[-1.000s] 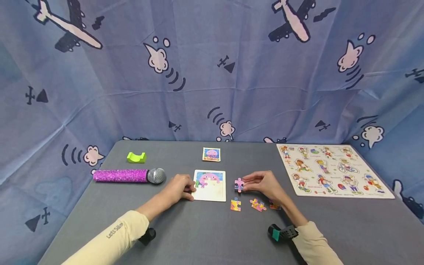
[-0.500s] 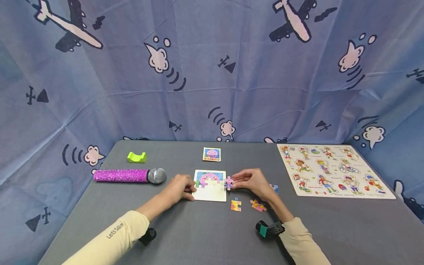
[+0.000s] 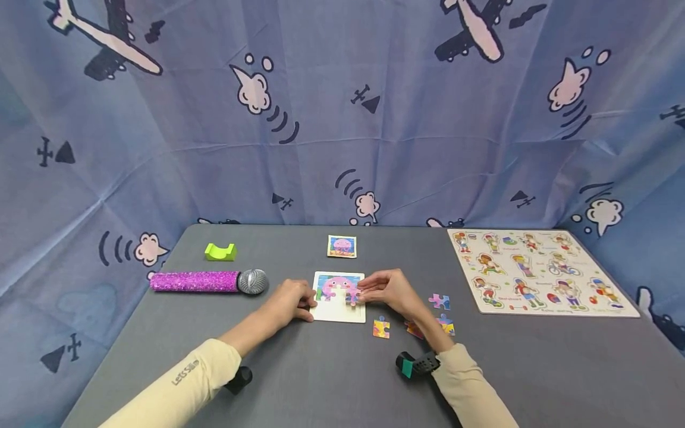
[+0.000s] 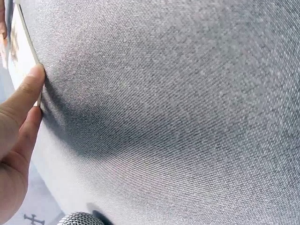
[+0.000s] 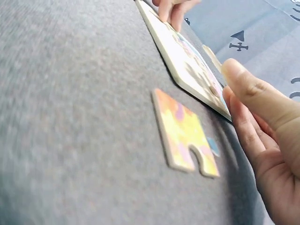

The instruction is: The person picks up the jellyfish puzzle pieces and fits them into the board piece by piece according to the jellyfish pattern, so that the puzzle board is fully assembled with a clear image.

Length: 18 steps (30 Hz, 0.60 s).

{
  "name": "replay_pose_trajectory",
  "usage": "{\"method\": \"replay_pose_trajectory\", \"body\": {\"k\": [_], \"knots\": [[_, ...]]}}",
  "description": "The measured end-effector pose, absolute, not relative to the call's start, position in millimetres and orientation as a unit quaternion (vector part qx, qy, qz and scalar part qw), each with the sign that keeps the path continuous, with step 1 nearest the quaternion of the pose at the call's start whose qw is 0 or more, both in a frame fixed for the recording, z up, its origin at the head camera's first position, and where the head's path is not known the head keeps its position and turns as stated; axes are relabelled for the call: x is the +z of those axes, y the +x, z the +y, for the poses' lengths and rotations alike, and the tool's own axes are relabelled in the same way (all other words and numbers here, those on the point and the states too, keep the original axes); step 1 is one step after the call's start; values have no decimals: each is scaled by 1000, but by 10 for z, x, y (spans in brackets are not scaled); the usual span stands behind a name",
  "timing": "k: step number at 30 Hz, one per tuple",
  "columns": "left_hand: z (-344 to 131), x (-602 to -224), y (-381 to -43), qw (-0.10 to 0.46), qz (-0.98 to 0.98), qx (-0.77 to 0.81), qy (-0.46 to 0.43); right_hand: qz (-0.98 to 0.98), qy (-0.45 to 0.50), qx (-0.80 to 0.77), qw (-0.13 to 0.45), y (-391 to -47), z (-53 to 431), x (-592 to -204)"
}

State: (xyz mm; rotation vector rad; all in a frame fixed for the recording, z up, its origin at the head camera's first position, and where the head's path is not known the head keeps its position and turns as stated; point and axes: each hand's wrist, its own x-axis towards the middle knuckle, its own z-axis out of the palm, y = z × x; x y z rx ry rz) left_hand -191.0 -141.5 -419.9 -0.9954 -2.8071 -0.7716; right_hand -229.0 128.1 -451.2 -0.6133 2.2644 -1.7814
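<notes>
Left hand (image 3: pixel 293 300) is gripping the tray (image 3: pixel 338 314) by its left edge, thumb and fingers close to the near corner. Right hand (image 3: pixel 390 294) is pinching a piece (image 3: pixel 351 297) between thumb and fingertips, over the tray's right part, to the left of its own palm. Whether the piece is touching the tray is hard to tell; the fingers are partly covering it.

Handling, as judged: the piece is looking light, stiff and thin, smooth on the printed face, its knobs probably the weakest spots. Best hold: opposite cut edges, clear of the knobs. The tray is looking rigid and light, apt to slide, so an edge grip is suiting it.

A yellow piece (image 3: pixel 381 329) is lying just nearside of the right hand; a pink-blue piece (image 3: pixel 440 302) is lying to that hand's right. The card (image 3: pixel 342 246) is lying beyond both hands, the mic (image 3: pixel 200 282) left of the left hand, the board (image 3: pixel 540 273) well right of the right.
</notes>
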Motion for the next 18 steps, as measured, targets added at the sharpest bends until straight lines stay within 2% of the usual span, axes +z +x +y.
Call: {"method": "replay_pose_trajectory", "body": {"k": [9, 18], "knots": [[-1416, -4237, -1921, 40, -911, -246, -329, 758, -212, -612, 83, -2284, 1118, -4545], [-1420, -4242, -1919, 29, -914, -246, -322, 795, -219, -565, 20, -2270, 970, -4553]]}}
